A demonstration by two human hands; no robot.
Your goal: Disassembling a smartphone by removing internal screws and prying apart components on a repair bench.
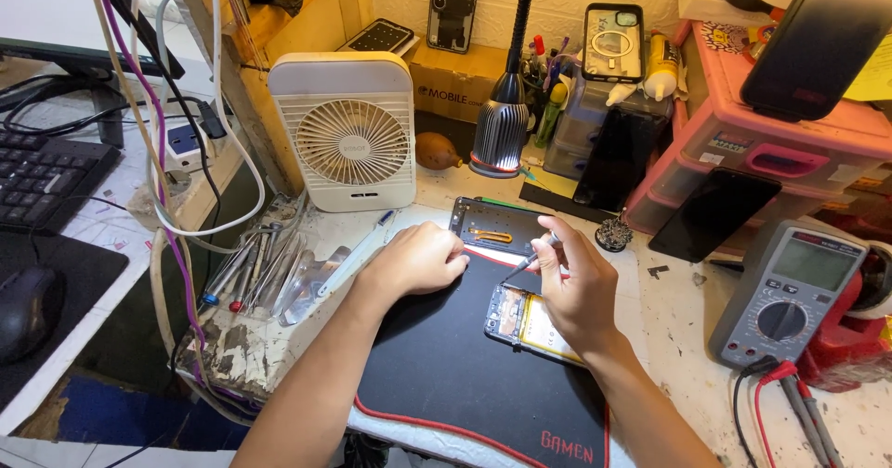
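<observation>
Left hand (418,259) rests curled, empty, on the black mat (437,366); right hand (576,287) pinches a screwdriver (528,262) over the opened phone (525,321). Brown cardboard box (460,82) sits behind the white fan (348,133).

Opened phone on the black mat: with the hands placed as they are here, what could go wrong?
1. The right hand holds a thin tool over the opened phone; a slip might scratch the exposed board or the yellow battery.
2. The left hand rests on the black mat, not on the phone, so the phone could shift under pressure.
3. The removed back frame lies just behind the hands and could get knocked.
</observation>
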